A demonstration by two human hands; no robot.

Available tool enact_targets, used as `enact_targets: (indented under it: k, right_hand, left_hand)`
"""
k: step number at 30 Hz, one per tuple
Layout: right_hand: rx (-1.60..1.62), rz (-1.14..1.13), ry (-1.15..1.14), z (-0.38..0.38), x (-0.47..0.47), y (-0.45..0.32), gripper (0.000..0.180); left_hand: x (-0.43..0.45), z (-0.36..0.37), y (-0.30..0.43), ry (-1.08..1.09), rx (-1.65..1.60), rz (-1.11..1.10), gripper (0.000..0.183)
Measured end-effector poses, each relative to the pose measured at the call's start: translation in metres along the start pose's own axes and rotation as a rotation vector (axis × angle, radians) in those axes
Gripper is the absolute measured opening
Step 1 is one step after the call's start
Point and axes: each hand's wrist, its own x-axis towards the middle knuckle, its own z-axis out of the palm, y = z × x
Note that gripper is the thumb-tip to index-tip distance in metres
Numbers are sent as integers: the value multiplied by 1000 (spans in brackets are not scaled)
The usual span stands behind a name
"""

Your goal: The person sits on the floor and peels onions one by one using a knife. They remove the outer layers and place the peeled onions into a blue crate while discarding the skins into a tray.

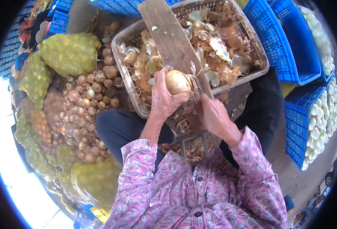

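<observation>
My left hand (164, 96) is wrapped around a yellow-brown onion (177, 82), thumb below and fingers at its far left side. The onion's root end, with dry strands, points right, over a wooden board (172, 40). Close to that end, my right hand (215, 116) is closed and blurred by motion. It appears to grip a small knife (196, 96), of which only a thin dark part shows; the rest is hidden by the fingers. The board lies across a dirty pale plastic crate (119, 63) filled with onion skins (220, 48).
Unpeeled onions (82, 114) are heaped on the left, beside yellow-green mesh sacks (71, 53). On the right stand blue plastic crates (271, 43). One blue crate (297, 126) holds peeled white onions (317, 126). My bent knees flank the skin crate, with scraps on the floor between.
</observation>
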Motion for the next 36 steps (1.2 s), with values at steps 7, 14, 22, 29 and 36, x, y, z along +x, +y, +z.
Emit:
enact_targets:
  k: [7,14,22,29,36]
  right_hand:
    - [724,225,114,-35,-8,1,24]
    - [1536,273,153,-43,31,-7,9]
    - [1786,29,320,-105,24,13,34]
    - [1338,301,215,-3,12,-3,32]
    - [1165,306,296,-50,41,18,26]
  left_hand:
    - [-2,0,15,-21,-79,-96,87]
    - [-10,-2,46,-1,-1001,-454,81]
    - [-26,-6,28,43,-1530,-561,71]
    - [-11,16,19,-52,-30,40,92]
    - [-4,-5,4,-107,114,7,90]
